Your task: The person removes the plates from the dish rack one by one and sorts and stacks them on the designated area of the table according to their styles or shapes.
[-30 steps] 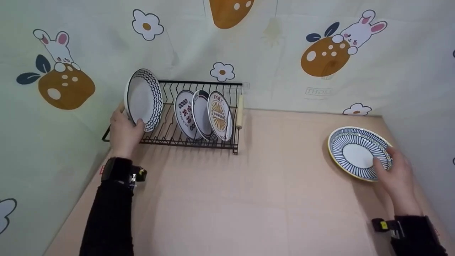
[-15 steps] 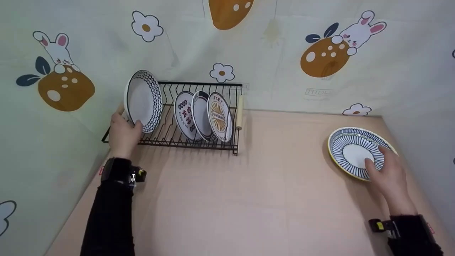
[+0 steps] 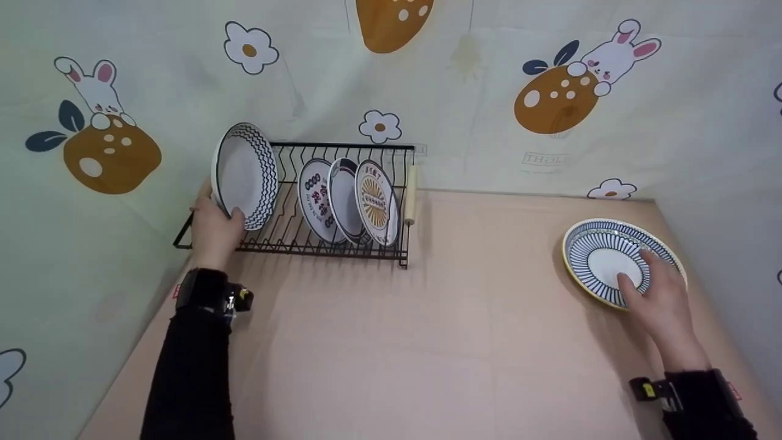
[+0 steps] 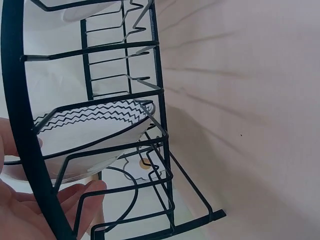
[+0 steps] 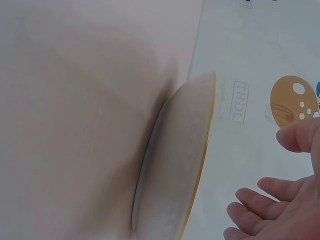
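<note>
The left hand (image 3: 214, 229) grips the zigzag plate (image 3: 244, 175) by its lower rim, upright at the rack's (image 3: 342, 244) left end. It looks rigid, glazed, breakable. On the tabletop (image 3: 427, 318), the right hand's (image 3: 660, 299) relaxed fingers rest on the striped plate (image 3: 602, 256); its raised rim is probably the surest hold.
</note>
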A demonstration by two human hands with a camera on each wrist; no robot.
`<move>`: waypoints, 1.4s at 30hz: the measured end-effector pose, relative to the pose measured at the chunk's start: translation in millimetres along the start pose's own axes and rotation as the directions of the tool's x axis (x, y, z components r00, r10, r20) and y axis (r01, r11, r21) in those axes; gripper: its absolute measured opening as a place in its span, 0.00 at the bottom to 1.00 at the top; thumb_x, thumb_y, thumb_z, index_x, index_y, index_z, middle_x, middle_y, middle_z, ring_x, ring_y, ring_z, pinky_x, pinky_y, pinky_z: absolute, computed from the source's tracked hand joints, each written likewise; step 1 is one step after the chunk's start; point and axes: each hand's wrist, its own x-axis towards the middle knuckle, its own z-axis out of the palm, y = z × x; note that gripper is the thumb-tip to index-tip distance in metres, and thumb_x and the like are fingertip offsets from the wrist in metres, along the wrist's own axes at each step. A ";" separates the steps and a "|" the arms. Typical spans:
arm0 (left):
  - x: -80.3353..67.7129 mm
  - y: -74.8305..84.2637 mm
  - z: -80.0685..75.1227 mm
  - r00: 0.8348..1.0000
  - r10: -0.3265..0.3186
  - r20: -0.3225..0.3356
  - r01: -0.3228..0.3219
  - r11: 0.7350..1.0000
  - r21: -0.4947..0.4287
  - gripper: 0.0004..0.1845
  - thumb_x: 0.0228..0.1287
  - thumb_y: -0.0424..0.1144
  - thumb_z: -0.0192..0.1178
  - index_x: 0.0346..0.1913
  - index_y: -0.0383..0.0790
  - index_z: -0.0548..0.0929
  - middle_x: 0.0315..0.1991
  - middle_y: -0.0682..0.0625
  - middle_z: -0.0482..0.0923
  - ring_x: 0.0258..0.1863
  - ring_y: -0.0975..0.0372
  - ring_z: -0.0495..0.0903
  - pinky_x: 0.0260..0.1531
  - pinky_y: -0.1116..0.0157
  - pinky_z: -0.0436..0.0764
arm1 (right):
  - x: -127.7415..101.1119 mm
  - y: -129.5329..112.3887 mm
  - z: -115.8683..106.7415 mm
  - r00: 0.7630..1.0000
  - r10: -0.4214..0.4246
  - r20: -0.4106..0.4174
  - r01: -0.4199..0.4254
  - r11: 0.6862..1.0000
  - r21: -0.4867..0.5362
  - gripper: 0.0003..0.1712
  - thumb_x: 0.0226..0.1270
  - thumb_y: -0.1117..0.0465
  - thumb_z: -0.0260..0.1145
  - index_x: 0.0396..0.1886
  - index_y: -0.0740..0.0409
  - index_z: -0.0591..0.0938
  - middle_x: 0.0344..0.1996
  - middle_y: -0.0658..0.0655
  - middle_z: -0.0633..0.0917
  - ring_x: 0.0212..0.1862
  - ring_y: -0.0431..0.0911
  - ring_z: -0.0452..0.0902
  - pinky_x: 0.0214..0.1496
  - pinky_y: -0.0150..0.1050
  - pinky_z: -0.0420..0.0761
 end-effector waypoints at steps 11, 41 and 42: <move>3.8 1.4 1.1 1.000 -0.026 0.016 0.026 1.000 0.008 0.30 0.70 0.32 0.45 0.67 0.14 0.55 0.63 0.19 0.63 0.63 0.33 0.67 0.61 0.40 0.70 | -0.9 -14.3 4.6 1.000 -0.016 0.027 0.017 1.000 -0.019 0.34 0.72 0.62 0.58 0.69 0.76 0.60 0.63 0.80 0.65 0.66 0.73 0.55 0.71 0.66 0.51; 4.9 4.7 8.7 0.999 -0.043 -0.020 0.044 0.996 0.078 0.24 0.68 0.28 0.41 0.62 0.13 0.62 0.55 0.20 0.70 0.53 0.33 0.74 0.51 0.40 0.77 | 6.8 -43.6 34.5 0.979 -0.200 -0.036 0.201 0.979 0.043 0.31 0.64 0.68 0.64 0.65 0.75 0.67 0.58 0.76 0.71 0.62 0.71 0.63 0.64 0.66 0.61; 4.3 6.0 8.9 0.999 -0.049 -0.023 0.051 0.996 0.075 0.24 0.68 0.28 0.40 0.61 0.13 0.63 0.55 0.20 0.71 0.52 0.34 0.75 0.50 0.40 0.77 | 6.7 -43.9 35.4 0.978 -0.207 -0.041 0.208 0.977 0.046 0.31 0.64 0.68 0.64 0.64 0.76 0.67 0.58 0.76 0.71 0.62 0.71 0.63 0.64 0.65 0.61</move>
